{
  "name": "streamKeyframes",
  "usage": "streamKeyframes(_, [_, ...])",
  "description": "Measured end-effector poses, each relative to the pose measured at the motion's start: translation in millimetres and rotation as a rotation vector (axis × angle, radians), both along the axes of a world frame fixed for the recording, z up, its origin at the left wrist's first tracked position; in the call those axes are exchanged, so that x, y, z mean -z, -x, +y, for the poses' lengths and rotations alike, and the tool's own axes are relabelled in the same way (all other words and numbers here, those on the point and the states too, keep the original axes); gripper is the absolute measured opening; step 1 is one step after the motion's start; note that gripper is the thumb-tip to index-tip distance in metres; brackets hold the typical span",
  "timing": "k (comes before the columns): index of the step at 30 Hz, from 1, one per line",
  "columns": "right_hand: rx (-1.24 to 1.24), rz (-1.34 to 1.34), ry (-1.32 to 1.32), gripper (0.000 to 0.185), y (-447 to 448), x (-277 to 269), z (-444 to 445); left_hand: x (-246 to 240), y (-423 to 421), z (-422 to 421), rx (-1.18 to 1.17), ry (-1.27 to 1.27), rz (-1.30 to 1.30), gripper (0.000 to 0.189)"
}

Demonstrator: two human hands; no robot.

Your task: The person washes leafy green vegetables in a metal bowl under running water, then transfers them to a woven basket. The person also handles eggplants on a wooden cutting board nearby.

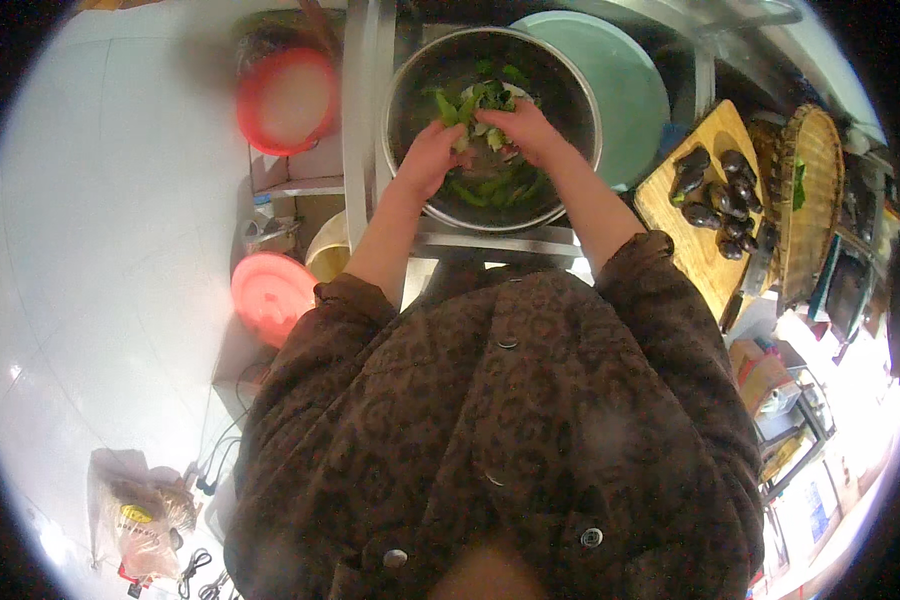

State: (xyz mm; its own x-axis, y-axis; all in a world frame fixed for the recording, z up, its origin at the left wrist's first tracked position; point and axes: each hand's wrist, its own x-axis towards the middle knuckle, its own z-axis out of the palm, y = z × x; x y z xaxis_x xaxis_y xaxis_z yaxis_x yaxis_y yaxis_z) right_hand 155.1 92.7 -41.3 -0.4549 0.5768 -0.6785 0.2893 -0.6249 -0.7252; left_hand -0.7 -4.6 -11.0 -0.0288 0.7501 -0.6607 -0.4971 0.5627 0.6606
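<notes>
A wide round metal basin (598, 142) stands before me, with leafy greens (495, 196) lying low inside it, seemingly in water. Both hands are over its middle. My left hand (429, 156) grips a bunch of green leaves (454, 111) with pale stems. From the other side, my right hand (523, 129) holds more of the greens (495, 97), its thumb and fingers partly around them. The two bunches meet between my hands, so where one ends is hard to tell. Some fingers are hidden behind the leaves.
A large pale green tub (634, 97) sits behind the basin. To the right, a wooden cutting board (671, 187) bears several dark eggplants (720, 196) and a cleaver (756, 262), beside a woven bamboo tray (810, 202). Left are a red basin (247, 112) and a pink lid (274, 296).
</notes>
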Motion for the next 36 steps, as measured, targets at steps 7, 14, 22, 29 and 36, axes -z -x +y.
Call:
streamKeyframes(7, [-0.129, 0.050, -0.038, 0.044, -2, -23, 2, -4, -14, 4, 0.097, -0.138, 0.272, 0.038])
streamKeyframes(14, [0.100, 0.143, 0.155, 0.047, -7, -31, -3, -13, -15, 6, -0.028, -0.008, 0.369, 0.032])
streamKeyframes(22, [-0.077, -0.087, -0.062, 0.046, -1, -17, -3, -15, -24, 6, -0.129, -0.100, 0.399, 0.020])
streamKeyframes(29, [0.132, 0.038, -0.006, 0.036, 6, -10, -14, -5, -29, 5, -0.278, -0.038, 0.316, 0.017])
streamKeyframes(36, [0.176, 0.282, 0.324, 0.028, -12, -13, -7, 8, -16, 0, -0.128, -0.267, 0.464, 0.019])
